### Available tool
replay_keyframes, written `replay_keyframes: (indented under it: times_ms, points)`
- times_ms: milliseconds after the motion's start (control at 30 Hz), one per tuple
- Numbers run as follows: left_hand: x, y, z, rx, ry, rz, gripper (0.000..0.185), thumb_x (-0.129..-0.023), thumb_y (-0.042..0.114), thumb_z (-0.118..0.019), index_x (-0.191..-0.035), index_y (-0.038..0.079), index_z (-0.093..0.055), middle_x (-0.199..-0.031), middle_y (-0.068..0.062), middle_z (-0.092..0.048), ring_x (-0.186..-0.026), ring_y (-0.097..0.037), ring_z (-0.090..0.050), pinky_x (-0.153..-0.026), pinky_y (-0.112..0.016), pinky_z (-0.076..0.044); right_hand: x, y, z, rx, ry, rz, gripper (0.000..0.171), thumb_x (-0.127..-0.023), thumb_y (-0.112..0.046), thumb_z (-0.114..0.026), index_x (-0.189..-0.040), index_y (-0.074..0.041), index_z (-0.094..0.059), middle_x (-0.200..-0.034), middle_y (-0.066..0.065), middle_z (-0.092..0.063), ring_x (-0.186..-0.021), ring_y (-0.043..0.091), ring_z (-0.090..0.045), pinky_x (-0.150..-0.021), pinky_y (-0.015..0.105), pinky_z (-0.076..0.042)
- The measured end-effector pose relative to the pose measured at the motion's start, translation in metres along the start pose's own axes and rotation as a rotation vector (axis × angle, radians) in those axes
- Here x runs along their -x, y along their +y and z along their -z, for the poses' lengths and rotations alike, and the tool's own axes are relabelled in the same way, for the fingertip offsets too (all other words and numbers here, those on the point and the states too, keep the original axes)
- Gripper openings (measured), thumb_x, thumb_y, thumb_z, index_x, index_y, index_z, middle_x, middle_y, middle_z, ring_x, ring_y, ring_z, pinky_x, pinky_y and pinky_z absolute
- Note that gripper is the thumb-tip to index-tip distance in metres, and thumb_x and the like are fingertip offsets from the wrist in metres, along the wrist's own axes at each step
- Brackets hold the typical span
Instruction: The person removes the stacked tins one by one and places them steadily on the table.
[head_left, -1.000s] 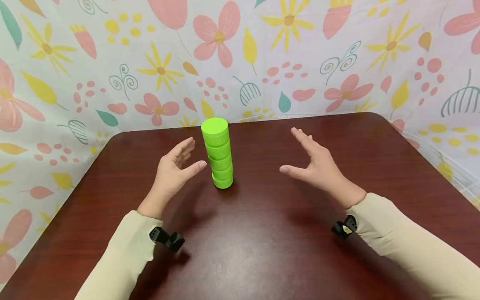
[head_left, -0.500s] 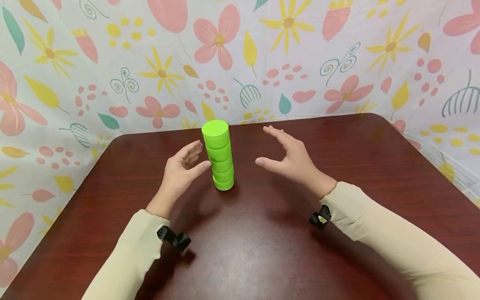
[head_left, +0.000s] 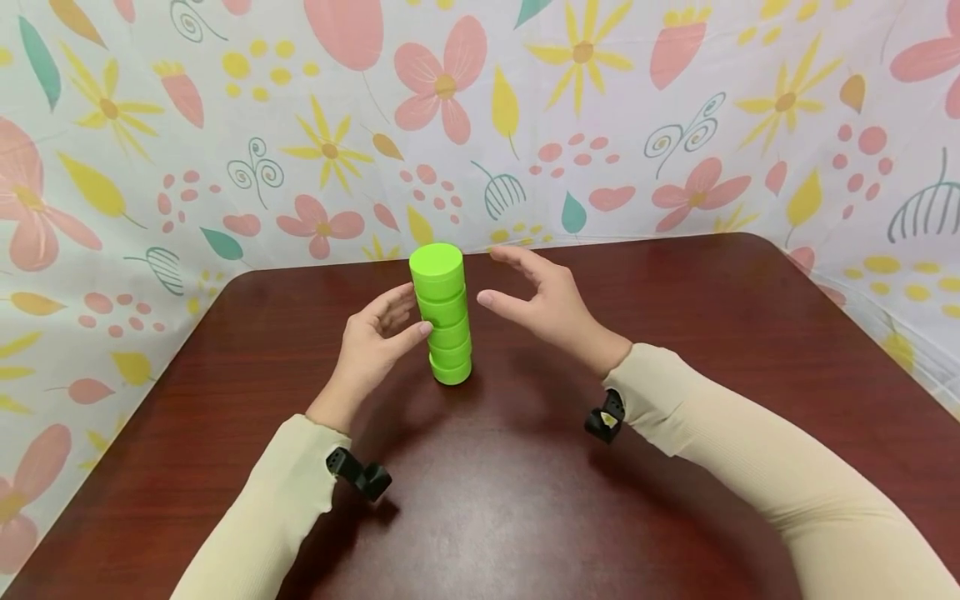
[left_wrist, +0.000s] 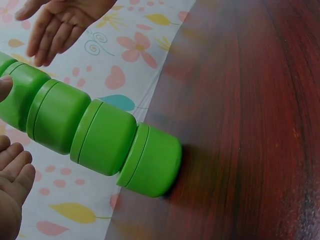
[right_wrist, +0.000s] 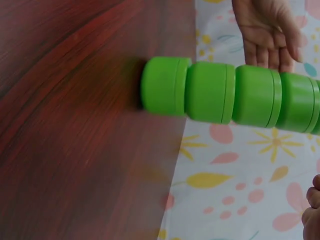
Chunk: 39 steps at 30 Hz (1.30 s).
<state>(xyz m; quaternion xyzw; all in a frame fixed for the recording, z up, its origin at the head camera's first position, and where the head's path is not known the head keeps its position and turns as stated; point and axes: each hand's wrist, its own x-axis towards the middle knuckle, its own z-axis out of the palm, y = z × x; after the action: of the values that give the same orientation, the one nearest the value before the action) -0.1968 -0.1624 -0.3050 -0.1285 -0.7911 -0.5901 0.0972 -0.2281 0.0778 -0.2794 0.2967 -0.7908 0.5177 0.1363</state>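
A tower of several green lidded round jars [head_left: 447,310] stands upright on the dark wooden table, leaning slightly in the head view. My left hand [head_left: 367,342] is at its left side, thumb overlapping the tower and fingers relaxed behind. In the left wrist view, a gap shows between the left fingers [left_wrist: 16,167] and the jars [left_wrist: 105,137]. To the tower's right, my right hand [head_left: 551,300] hovers with thumb and fingers spread, holding nothing. The right wrist view shows the lower jars [right_wrist: 210,92], with the left palm [right_wrist: 272,37] beyond them.
The reddish-brown table [head_left: 480,500] ends at a rounded back edge. Just behind it hangs a white cloth [head_left: 315,75] printed with flowers and leaves. A small black wrist camera [head_left: 360,475] sits on the left cuff, another camera [head_left: 604,421] on the right one.
My right hand has moved left from well away to close beside the tower. My left hand has shifted slightly right, its thumb now overlapping the jars. The tower stays in place.
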Motion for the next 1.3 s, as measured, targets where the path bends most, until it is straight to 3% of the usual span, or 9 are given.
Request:
replay_keyframes:
  times_ms: [200,367,667,933,1300]
  points:
    - [-0.002,-0.004,-0.003,0.043,-0.014,-0.008,0.053,-0.082,0.007,-0.07,-0.131,0.006,-0.052,-0.122,-0.014,-0.06,-0.114,-0.02,-0.057,-0.094,-0.034,-0.047,-0.01,-0.006,-0.009,-0.149,-0.024,-0.111,0.051,-0.084,-0.022,-0.069,-0.13,-0.009,-0.052,-0.129,0.006,-0.055,-0.122,0.019,-0.049,-0.102,0.036,-0.039]
    - [-0.002,-0.005,-0.005,0.089,-0.028,-0.005,0.051,-0.082,0.006,-0.069,-0.13,0.006,-0.052,-0.121,-0.014,-0.061,-0.112,-0.019,-0.058,-0.09,-0.026,-0.048,-0.016,-0.009,-0.013,-0.207,-0.037,-0.134,0.049,-0.084,-0.02,-0.068,-0.129,-0.008,-0.052,-0.129,0.008,-0.055,-0.122,0.024,-0.049,-0.1,0.037,-0.041]
    - [-0.006,-0.004,-0.007,0.141,-0.034,-0.032,0.05,-0.082,0.005,-0.069,-0.129,0.006,-0.053,-0.119,-0.015,-0.062,-0.11,-0.019,-0.059,-0.089,-0.027,-0.049,-0.026,-0.013,-0.019,-0.215,-0.067,-0.157,0.051,-0.082,-0.024,-0.071,-0.129,-0.012,-0.054,-0.128,0.004,-0.056,-0.121,0.018,-0.05,-0.1,0.038,-0.041]
    - [-0.008,-0.005,-0.011,0.115,-0.019,-0.057,0.049,-0.081,0.004,-0.07,-0.128,0.005,-0.054,-0.116,-0.016,-0.063,-0.107,-0.018,-0.061,-0.087,-0.028,-0.05,-0.031,-0.016,-0.026,-0.211,-0.07,-0.151,0.052,-0.08,-0.022,-0.072,-0.128,-0.011,-0.055,-0.126,0.002,-0.057,-0.117,0.015,-0.053,-0.099,0.035,-0.041]
    - [-0.009,-0.003,-0.014,0.095,-0.01,-0.054,0.047,-0.081,0.005,-0.07,-0.127,0.005,-0.056,-0.112,-0.017,-0.065,-0.1,-0.015,-0.063,-0.084,-0.026,-0.05,-0.033,-0.015,-0.029,-0.286,-0.065,-0.135,0.048,-0.08,-0.017,-0.072,-0.125,-0.009,-0.056,-0.119,0.005,-0.062,-0.113,0.014,-0.056,-0.095,0.036,-0.045]
